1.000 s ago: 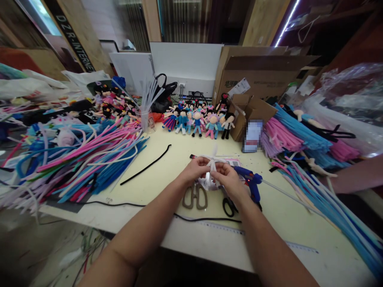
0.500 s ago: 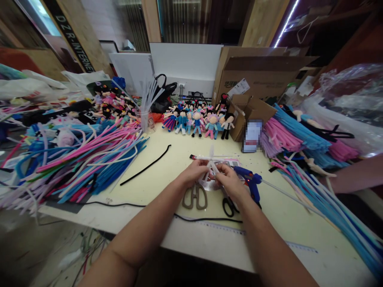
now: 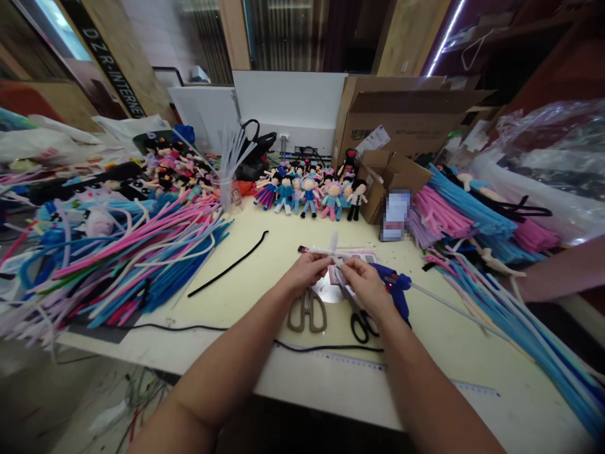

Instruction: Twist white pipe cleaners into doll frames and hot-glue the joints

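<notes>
Both my hands meet over the middle of the yellow table (image 3: 265, 265). My left hand (image 3: 307, 272) and my right hand (image 3: 363, 287) each pinch a small cross-shaped bundle of white pipe cleaners (image 3: 333, 251) between their fingertips. Its white strands stick out upward and to the left. Just under my hands lie brown-handled scissors (image 3: 307, 310) and black-handled scissors (image 3: 362, 323). A blue glue gun (image 3: 397, 290) rests right beside my right hand.
Piles of coloured pipe cleaners (image 3: 118, 246) cover the left; blue and pink bundles (image 3: 472, 221) fill the right. A row of small dolls (image 3: 307, 189) stands at the back by cardboard boxes (image 3: 401, 120). A black pipe cleaner (image 3: 231, 265) and black cable (image 3: 321, 345) lie on the table. Another person's arm (image 3: 562, 274) reaches in at right.
My hands have turned the white bundle and lifted it slightly; its strands now point up and left. The view has shifted a little to the right.
</notes>
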`<state>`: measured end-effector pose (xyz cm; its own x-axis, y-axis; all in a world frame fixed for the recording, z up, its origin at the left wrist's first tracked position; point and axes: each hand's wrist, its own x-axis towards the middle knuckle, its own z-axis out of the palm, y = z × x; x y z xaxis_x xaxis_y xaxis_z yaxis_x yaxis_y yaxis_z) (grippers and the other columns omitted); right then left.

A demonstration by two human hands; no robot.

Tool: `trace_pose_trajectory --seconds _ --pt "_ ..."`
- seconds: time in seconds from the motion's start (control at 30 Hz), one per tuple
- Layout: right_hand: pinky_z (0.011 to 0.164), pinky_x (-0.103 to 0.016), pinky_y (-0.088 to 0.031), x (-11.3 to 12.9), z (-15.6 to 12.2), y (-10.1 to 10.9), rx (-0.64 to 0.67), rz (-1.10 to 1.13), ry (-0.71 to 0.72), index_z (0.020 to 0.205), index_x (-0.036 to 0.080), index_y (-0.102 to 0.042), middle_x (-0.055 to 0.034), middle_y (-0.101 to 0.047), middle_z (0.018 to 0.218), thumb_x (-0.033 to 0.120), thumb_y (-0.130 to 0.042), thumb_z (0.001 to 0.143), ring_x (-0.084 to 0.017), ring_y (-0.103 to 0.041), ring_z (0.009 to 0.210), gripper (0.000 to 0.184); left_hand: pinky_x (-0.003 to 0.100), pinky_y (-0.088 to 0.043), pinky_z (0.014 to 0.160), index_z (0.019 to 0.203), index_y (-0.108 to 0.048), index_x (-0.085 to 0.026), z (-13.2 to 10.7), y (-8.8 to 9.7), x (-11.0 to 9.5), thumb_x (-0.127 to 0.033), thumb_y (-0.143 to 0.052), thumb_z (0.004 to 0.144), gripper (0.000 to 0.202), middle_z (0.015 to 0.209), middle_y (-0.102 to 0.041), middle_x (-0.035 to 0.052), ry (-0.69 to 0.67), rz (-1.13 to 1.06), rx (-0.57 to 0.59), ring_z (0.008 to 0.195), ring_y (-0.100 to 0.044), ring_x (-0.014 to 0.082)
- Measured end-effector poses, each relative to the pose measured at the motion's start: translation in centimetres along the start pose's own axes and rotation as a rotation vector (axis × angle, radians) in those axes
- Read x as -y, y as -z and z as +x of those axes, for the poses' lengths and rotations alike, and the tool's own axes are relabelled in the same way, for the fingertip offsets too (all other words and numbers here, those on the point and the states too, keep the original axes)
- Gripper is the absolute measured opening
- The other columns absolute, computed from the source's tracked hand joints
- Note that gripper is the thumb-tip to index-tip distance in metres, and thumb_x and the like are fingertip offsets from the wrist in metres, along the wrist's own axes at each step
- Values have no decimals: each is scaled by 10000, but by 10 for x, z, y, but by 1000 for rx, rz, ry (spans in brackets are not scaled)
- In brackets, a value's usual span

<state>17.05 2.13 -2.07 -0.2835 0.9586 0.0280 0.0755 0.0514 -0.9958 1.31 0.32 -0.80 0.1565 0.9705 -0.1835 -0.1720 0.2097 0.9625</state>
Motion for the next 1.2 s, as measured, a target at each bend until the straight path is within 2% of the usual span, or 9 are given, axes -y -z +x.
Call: trace_pose_trajectory --seconds 0.13,0.27,0.37,0.47,0.57,0.7,0.83,0.93,1.2 --pt "479 -220 -298 -4 3 5 -34 -13 33 670 173 -557 48 -464 547 423 -620 716 -85 -395 508 262 185 -156 347 774 -577 -126 -2 2 -3 -377 -626 700 267 443 -430 -70 16 1 -2 324 -287 26" --pt "455 -213 -321 2 -1 2 34 97 -76 769 172 -569 42 -512 549 429 -648 694 -86 -440 481 279 185 -258 362 745 -566 -129 -2 0 -5 -381 -635 686 268 502 -510 -37 26 -72 43 360 -404 48" --pt "463 -210 -370 7 -4 -3 102 229 -137 876 174 -560 36 -552 576 417 -684 667 -91 -482 488 344 175 -270 366 696 -556 -120 -3 -4 -5 -368 -637 690 261 511 -515 -27 45 -95 100 367 -407 40" --pt "433 -199 -370 6 -4 -7 107 253 -96 880 173 -554 43 -545 568 420 -663 694 -76 -464 452 328 164 -228 350 663 -534 -124 -5 -9 -5 -393 -621 715 287 489 -485 -37 29 -71 109 349 -365 26" --pt "395 -183 -344 4 -4 -8 90 209 -43 889 180 -545 59 -527 550 393 -631 726 -64 -439 413 282 164 -218 334 718 -542 -134 -4 -10 -3 -455 -604 733 328 482 -485 -45 -41 -14 37 334 -354 29" --pt "386 -180 -341 7 -6 -9 72 129 16 914 189 -527 65 -531 558 359 -587 753 -63 -437 400 242 179 -285 337 768 -545 -148 0 -9 3 -451 -639 705 324 519 -542 -35 -129 -3 -82 342 -416 54" --pt "399 -189 -368 8 -8 -11 49 91 42 920 189 -528 60 -526 563 366 -562 764 -73 -447 429 239 190 -360 384 745 -566 -141 1 -9 5 -393 -705 645 305 576 -577 -22 -131 -78 -158 409 -492 72" --pt "410 -195 -385 8 -8 -12 53 74 61 900 189 -531 51 -527 573 363 -560 761 -88 -470 469 225 188 -381 416 723 -584 -127 1 -9 4 -372 -737 609 311 573 -580 -13 -81 -162 -147 444 -511 75" --pt "466 -209 -379 17 -10 -2 27 -13 131 759 185 -557 45 -516 581 343 -581 767 -89 -477 501 160 152 -261 353 601 -527 -122 0 -6 1 -349 -752 600 320 452 -462 -56 -4 -246 -56 344 -382 21"
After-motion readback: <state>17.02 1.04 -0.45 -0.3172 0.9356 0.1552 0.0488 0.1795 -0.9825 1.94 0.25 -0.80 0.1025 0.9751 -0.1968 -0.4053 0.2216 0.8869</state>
